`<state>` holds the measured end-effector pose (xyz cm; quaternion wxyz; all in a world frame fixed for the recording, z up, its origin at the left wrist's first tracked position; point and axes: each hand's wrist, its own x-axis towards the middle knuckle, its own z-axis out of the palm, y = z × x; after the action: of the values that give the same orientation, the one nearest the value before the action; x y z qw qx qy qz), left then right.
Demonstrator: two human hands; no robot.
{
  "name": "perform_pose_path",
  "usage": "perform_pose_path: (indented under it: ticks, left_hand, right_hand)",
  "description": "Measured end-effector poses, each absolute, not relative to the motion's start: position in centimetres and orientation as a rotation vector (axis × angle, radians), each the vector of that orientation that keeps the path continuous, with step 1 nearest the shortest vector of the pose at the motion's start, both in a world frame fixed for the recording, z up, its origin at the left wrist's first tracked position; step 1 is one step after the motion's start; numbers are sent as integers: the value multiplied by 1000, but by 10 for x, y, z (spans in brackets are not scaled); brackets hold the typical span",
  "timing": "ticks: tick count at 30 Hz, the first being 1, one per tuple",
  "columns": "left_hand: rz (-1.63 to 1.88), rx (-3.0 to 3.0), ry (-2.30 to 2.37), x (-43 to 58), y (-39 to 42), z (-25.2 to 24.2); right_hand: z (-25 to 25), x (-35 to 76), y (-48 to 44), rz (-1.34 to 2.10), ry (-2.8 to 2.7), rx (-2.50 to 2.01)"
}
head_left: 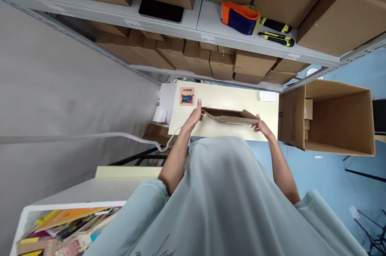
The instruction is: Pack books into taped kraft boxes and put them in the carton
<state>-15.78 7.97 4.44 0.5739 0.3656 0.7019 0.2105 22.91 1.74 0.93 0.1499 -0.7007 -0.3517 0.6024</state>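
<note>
Over the near edge of the cream desk (229, 97), a flattened cardboard box (230, 116) was held just above the surface, its long axis running left to right, parallel to that edge. The left hand (196, 116) gripped its left end, fingers curled around the flap. The right hand (259, 126) pinched the right end, fingertips closed on the board. Both hands sat equally close, one at each end, with the box between them. A colourful card (187, 96) lay near the desk's far left corner and a white label (267, 96) at the far right corner. An open carton (331, 119) stood off the right edge.
</note>
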Motion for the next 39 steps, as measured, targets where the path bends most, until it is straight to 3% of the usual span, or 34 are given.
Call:
perform_pose_path:
  ticks: [9,13,17,26,39]
  left_hand:
    - [606,1121,1722,-142,37,42]
    - [457,1096,1714,-139,28,37]
    - [270,1338,1688,-138,23,43]
    - [280,1877,1613,-148,33,94]
    - [167,1970,1650,-130,24,75]
  right_hand:
    - [57,214,-9,1355,-1392,-1975]
    - [79,197,-2,1098,-1678,-2185]
    - [81,186,9,1069,-1823,-2252]
    - [112,188,3,611,-1541,-2362]
    - [68,160,21,618,-1531,-2294]
